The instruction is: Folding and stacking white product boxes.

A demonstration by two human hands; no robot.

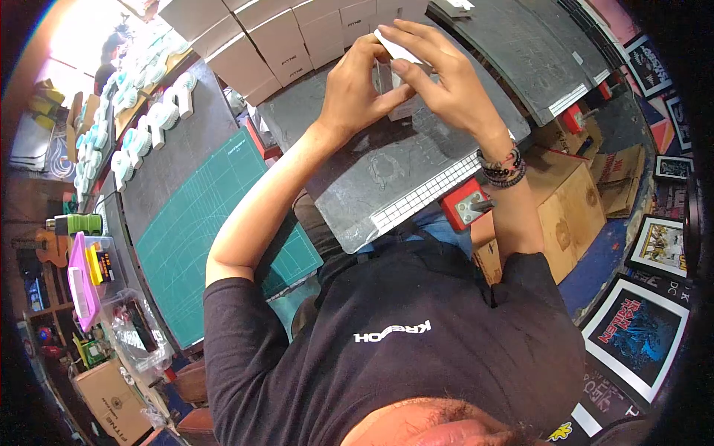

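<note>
My left hand (357,83) curls around the near left side of a small white box (397,47), its thumb pointing across to the right. From the other side my right hand (446,78) grips the same box, fingers over the top and thumb against the near edge. Much of the box is hidden by the fingers, so its full shape cannot be told. Both hands are above a dark worktable (362,167) with a white gridded strip (424,192) along its near edge.
Stacked cartons (279,56) stand at the far side. To the left lie a green cutting mat (206,228) and several white handheld fans (162,117). A red clamp (463,205) sits at the table's near edge. A wooden box (563,223) is at the right.
</note>
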